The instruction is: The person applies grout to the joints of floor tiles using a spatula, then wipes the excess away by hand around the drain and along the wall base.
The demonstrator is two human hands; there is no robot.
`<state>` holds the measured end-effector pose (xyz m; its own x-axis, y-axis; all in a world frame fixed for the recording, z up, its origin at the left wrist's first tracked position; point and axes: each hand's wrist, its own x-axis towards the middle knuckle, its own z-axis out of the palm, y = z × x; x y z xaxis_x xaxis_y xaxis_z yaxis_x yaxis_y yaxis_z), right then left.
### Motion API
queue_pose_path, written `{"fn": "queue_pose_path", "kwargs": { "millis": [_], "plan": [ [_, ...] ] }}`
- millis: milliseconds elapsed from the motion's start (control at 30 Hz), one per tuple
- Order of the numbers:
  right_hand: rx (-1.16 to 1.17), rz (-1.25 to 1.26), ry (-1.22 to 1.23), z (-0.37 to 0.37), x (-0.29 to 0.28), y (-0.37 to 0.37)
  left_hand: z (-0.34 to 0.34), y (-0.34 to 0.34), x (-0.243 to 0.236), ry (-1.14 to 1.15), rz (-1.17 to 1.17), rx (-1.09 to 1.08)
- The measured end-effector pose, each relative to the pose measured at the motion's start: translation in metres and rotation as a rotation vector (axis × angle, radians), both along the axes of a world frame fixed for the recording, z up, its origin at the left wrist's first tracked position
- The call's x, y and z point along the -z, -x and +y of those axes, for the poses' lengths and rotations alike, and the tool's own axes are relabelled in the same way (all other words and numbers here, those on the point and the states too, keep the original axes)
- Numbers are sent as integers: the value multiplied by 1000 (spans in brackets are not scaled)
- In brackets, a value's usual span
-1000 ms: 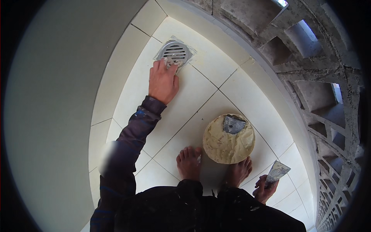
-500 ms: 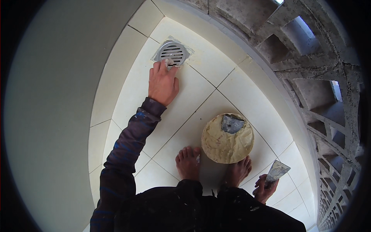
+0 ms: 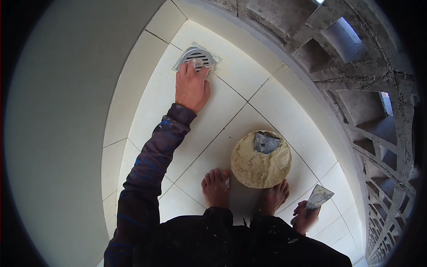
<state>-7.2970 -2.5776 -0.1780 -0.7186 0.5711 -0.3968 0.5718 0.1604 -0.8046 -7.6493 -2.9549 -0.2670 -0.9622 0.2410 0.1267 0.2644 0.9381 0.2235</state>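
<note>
My left hand (image 3: 193, 85) reaches to the round metal drain grate (image 3: 197, 52), fingertips bent over its near edge on a small pale crumpled scrap, whose material I cannot make out. Whitish smears surround the grate's square base. Low at the right, my right hand (image 3: 304, 219) grips a putty knife (image 3: 320, 196) with a smeared blade pointing up. In front of my bare feet stands a round container (image 3: 260, 167) of cream-coloured paste, with a grey metal plate (image 3: 267, 142) lying in it.
Pale square tiles (image 3: 235, 120) cover the floor and the skirting. A plain wall (image 3: 62, 133) rises at the left. A grey openwork block wall (image 3: 369, 115) with square holes runs along the right. My bare feet (image 3: 215, 189) are on the tiles.
My left hand has shifted slightly forward and to the right, higher over the grate's near part, its forearm following. My right hand and the container show hardly any movement.
</note>
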Motion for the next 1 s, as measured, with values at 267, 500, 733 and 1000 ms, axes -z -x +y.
{"fn": "queue_pose_path", "kwargs": {
  "millis": [267, 500, 733, 1000],
  "plan": [
    [-1, -8, 10, 6, 6, -4, 13, 5, 6, 38, -84, 46],
    [1, -7, 10, 9, 8, -6, 9, 17, 12, -142, -80, -36],
    [2, 3, 19, 9, 10, -7, 13, 33, 31, -253, -59, 13],
    [10, 0, 22, 11, 9, -6, 16, 30, 21, -154, -59, 142]
  ]
}}
